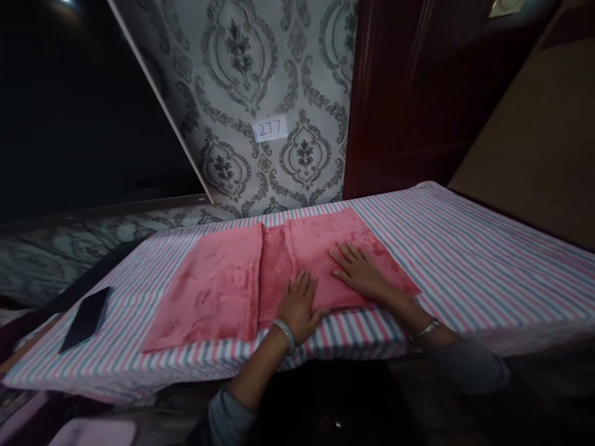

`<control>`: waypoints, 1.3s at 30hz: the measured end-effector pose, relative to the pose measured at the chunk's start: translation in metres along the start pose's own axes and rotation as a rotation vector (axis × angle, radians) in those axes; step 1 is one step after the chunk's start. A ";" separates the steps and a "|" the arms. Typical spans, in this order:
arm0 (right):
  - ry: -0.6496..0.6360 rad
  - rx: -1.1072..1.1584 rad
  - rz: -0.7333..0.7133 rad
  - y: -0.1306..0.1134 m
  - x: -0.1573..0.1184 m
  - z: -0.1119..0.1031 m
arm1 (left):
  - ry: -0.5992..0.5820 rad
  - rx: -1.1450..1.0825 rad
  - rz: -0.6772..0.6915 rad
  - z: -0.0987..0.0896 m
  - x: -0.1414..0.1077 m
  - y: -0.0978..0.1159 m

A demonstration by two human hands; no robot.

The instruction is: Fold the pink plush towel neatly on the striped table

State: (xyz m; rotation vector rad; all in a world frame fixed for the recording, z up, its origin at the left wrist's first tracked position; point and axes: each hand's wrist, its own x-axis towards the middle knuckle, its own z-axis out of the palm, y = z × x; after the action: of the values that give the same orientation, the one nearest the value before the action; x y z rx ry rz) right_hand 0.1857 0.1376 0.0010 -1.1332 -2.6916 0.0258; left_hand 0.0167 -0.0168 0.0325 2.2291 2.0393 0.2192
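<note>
A pink plush cloth (pixel 214 285) lies flat on the stripe-covered counter (pixel 474 254), in front of the wearer. Its long axis runs left to right along the counter, slanting slightly so that the right end sits farther away than the left. Both ends are folded inward, and their inner edges point toward each other across a darker, narrow middle strip running from the near side to the far side.

The left hand (pixel 297 310) presses down at the near part of that strip, by the right panel's inner edge; its fingers are straight and close together, pointing away, with the thumb stretched to the right. The right hand (pixel 360 272) rests palm down on the right panel, fingers spread and pointing away to the left. Neither grips anything.

A dark smartphone (pixel 87 318) lies near the counter's left end, well apart from the hands. A paper label (pixel 270 128) reading 277 is on the patterned wallpaper (pixel 304 152) behind.
</note>
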 end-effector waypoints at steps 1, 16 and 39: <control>-0.005 0.006 0.007 0.000 0.000 0.001 | -0.001 -0.019 -0.007 -0.003 0.001 0.000; -0.024 0.162 -0.054 -0.105 -0.022 -0.002 | -0.116 0.018 -0.119 -0.048 0.088 -0.036; 0.039 -0.012 0.265 0.050 0.087 -0.012 | -0.049 0.085 -0.248 -0.035 0.190 -0.070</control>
State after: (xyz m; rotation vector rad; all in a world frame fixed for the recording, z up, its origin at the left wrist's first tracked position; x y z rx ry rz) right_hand 0.1648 0.2335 0.0246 -1.4705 -2.4924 0.0298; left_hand -0.0419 0.1784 0.0602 1.9781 2.3106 0.0552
